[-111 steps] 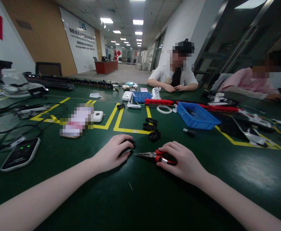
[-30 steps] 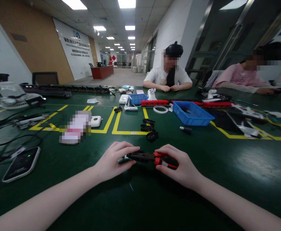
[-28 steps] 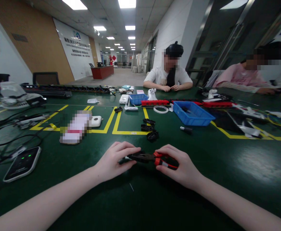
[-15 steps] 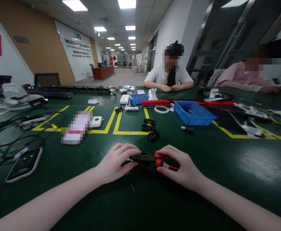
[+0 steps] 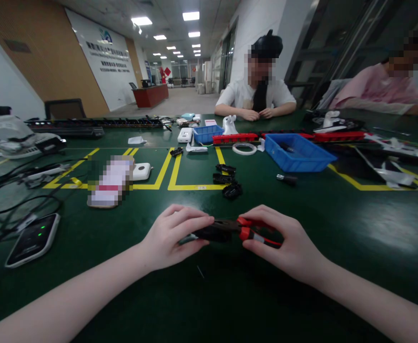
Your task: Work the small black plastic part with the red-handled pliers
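My right hand [image 5: 294, 238] is wrapped round the red handles of a pair of pliers [image 5: 246, 232]. The dark jaws point left and lie against a small black part [image 5: 212, 233]. Whether they grip it I cannot tell. Fingers and thumb of my left hand [image 5: 173, 236] pinch the left end of that black part, whose exact kind does not show. A thin pin-like piece [image 5: 200, 271] lies on the green table [image 5: 151, 305] below my hands. Beyond them sit several similar black parts [image 5: 232, 190].
A blue bin [image 5: 298, 159] stands at the right, with a short black cylinder [image 5: 286, 179] before it. To the left are a phone [image 5: 110, 183], a white device [image 5: 141, 171], a dark-screened device [image 5: 33, 240] and black cables [image 5: 19, 195]. A person [image 5: 257, 93] sits opposite.
The view has tipped slightly downward. My right hand and the pliers sit a little farther right from my left hand, and more of the black part shows between them.
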`<action>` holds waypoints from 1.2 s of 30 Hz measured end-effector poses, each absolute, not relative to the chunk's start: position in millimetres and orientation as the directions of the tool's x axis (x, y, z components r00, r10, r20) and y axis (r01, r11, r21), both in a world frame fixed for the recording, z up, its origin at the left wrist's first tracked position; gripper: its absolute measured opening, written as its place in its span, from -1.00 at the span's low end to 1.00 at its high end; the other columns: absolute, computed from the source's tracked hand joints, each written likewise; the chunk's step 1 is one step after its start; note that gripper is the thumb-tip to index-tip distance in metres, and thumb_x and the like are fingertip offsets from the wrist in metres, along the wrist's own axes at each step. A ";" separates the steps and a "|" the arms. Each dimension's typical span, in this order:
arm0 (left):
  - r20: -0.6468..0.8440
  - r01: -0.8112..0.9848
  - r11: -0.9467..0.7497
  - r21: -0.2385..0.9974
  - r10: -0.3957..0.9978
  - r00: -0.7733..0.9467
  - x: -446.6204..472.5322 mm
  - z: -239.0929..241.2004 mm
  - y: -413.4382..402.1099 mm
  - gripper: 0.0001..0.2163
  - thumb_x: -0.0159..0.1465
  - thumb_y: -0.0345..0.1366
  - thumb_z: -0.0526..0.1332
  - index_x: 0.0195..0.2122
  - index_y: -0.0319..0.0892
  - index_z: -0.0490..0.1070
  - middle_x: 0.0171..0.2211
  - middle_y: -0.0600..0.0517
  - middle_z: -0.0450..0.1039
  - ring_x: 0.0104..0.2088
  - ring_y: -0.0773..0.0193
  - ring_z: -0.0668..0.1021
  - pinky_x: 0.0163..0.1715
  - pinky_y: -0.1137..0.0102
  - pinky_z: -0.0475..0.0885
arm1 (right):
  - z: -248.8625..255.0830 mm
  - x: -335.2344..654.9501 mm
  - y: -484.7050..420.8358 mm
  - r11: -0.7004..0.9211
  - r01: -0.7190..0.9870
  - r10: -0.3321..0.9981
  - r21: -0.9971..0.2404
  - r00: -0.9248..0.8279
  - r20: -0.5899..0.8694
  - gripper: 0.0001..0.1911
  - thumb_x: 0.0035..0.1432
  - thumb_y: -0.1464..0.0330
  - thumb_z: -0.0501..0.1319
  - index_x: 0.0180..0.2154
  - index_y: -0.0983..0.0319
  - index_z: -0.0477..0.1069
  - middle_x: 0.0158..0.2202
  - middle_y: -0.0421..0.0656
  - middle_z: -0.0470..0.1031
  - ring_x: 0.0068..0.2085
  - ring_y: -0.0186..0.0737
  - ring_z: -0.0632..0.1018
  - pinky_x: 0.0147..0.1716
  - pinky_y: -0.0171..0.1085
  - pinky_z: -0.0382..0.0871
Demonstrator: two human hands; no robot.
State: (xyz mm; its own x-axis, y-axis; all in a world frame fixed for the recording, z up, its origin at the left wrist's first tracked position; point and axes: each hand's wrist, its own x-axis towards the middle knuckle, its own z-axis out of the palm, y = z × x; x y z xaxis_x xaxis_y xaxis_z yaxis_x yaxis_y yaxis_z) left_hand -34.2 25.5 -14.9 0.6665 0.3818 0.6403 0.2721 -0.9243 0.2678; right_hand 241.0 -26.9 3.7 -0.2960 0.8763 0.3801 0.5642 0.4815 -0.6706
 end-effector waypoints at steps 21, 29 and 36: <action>0.630 0.328 -0.928 0.176 0.363 0.687 -35.1 -14.6 27.2 -0.71 0.37 -0.33 0.23 0.11 -0.14 0.34 -0.01 -0.09 0.54 -0.06 0.17 0.58 -0.09 0.23 0.38 | 3.0 236.2 -32.5 0.465 0.585 0.886 -0.665 -0.304 0.352 -0.71 0.12 0.25 0.34 -0.09 0.15 0.50 -0.17 -0.10 0.56 -0.20 -0.12 0.59 -0.23 -0.17 0.52; 0.626 0.346 -0.922 0.172 0.374 0.685 -35.8 -15.0 28.7 -0.70 0.38 -0.34 0.22 0.13 -0.13 0.34 0.00 -0.09 0.53 -0.05 0.18 0.57 -0.09 0.25 0.37 | 2.6 242.3 -28.7 0.503 0.609 0.864 -0.613 -0.341 0.370 -0.71 0.15 0.25 0.33 -0.07 0.13 0.48 -0.16 -0.11 0.56 -0.20 -0.14 0.60 -0.24 -0.19 0.53; 0.615 0.326 -0.929 0.175 0.362 0.701 -35.5 -16.1 28.1 -0.71 0.38 -0.33 0.22 0.12 -0.15 0.34 0.01 -0.09 0.53 -0.02 0.18 0.58 -0.07 0.25 0.35 | 1.9 239.4 -29.7 0.506 0.614 0.863 -0.606 -0.350 0.365 -0.70 0.14 0.25 0.34 -0.07 0.13 0.48 -0.16 -0.12 0.56 -0.20 -0.15 0.60 -0.24 -0.20 0.53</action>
State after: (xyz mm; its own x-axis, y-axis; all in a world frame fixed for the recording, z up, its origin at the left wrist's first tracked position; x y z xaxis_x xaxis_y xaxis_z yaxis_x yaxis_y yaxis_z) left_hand -35.5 28.1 -16.1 0.7009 0.3616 0.6149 0.3261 -0.9291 0.1746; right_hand 239.4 -29.7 1.9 -0.3504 0.8627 0.3648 0.6142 0.5056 -0.6059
